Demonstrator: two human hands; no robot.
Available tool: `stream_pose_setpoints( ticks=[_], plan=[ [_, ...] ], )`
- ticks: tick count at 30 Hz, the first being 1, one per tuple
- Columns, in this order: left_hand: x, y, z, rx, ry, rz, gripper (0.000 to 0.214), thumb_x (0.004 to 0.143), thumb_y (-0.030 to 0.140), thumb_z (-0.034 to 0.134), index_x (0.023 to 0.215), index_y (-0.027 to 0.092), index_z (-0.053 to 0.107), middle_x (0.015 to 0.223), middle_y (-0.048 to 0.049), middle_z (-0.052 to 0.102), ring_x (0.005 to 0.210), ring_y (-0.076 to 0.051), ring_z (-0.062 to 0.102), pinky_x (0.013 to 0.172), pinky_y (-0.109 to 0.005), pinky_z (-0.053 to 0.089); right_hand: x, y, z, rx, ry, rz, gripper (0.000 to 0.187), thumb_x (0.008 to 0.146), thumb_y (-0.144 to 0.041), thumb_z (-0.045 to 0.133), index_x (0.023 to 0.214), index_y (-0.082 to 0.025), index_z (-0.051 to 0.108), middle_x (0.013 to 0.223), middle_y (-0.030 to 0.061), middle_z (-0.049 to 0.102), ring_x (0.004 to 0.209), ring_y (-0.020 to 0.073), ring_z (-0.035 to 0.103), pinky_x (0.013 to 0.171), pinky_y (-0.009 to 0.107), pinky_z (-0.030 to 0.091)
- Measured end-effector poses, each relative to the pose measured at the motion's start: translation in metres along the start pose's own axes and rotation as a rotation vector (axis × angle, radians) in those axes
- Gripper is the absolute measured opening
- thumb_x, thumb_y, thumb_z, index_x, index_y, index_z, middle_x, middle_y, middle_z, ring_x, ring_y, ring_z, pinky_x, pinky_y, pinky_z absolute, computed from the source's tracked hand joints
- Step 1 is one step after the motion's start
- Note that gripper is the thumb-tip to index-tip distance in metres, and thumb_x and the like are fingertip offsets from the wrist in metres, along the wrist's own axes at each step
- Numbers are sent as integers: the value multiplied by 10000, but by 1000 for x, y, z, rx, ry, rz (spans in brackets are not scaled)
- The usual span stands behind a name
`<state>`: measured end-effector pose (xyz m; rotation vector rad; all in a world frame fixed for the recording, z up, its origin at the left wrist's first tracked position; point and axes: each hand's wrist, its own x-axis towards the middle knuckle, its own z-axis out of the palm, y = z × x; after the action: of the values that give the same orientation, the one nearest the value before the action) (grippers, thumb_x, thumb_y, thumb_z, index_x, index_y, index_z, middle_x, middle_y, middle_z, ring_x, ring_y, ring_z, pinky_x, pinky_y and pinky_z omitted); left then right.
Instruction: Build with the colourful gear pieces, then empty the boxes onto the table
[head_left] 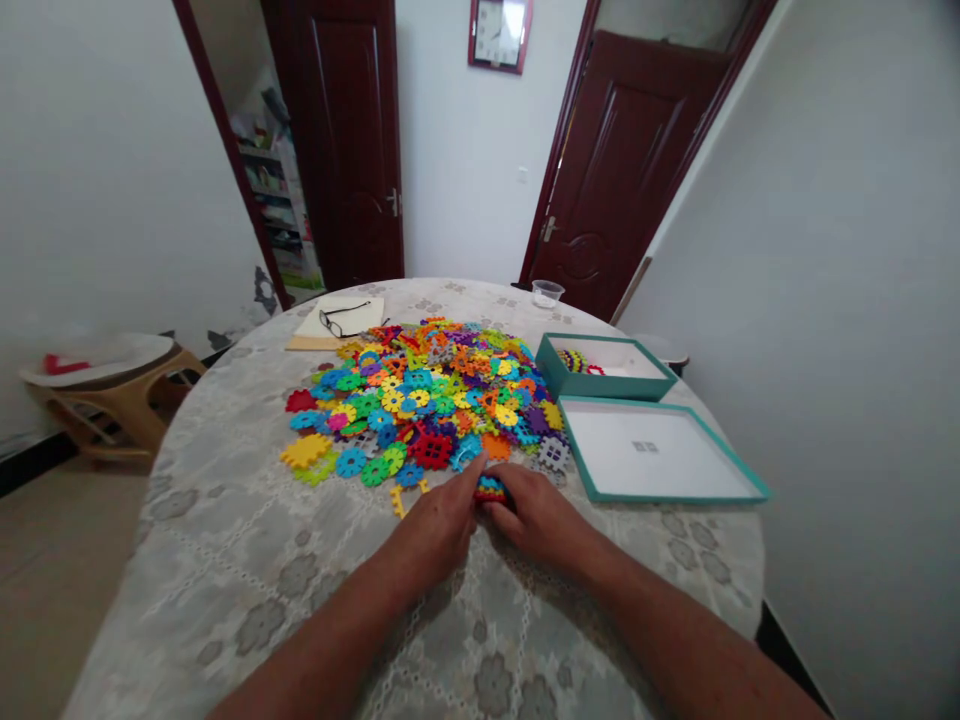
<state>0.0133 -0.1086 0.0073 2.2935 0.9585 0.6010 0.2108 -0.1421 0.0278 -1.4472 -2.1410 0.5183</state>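
Between my hands, low over the near side of the table, is a small stack of toothed plastic pieces point(491, 488) in blue, yellow and red. My left hand point(448, 517) closes on its left side. Fingers of my right hand point(529, 508) wrap round its right side, hiding part of it. Just beyond my hands spreads a big heap of gear-shaped plastic pieces point(420, 400) in many colours. A red square piece point(433, 451) and a yellow frame-like piece point(405, 497) lie at the heap's near edge, close to my left hand.
Right of the heap stands a teal box point(611, 385) with several pieces inside, and its lid point(660, 460) lies in front of it. Glasses point(341, 322) rest on a paper pad point(311, 328) at the back left. A clear plastic cup point(547, 293) stands near the far edge.
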Motion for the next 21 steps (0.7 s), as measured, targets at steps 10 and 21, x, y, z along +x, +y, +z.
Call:
stream_pose_setpoints(
  ticks=[10, 21],
  plan=[
    [-1, 4, -29, 79, 243, 47, 527, 1013, 290, 476, 1532, 205, 508, 1196, -126, 747, 960, -213, 740, 919, -360, 618, 10, 6, -100, -196, 259, 91, 299, 953, -322, 632, 1231, -213, 647, 1055, 82, 753, 942, 242, 691, 799, 312, 471],
    [-11, -16, -23, 271, 329, 101, 490, 970, 353, 579, 1459, 380, 598, 1284, -21, 762, 1023, -210, 782, 878, -264, 645, 114, 192, -239, -270, 270, 925, 232, 880, -276, 717, 1002, -78, 715, 699, 103, 725, 627, 187, 685, 571, 226, 468]
  ],
)
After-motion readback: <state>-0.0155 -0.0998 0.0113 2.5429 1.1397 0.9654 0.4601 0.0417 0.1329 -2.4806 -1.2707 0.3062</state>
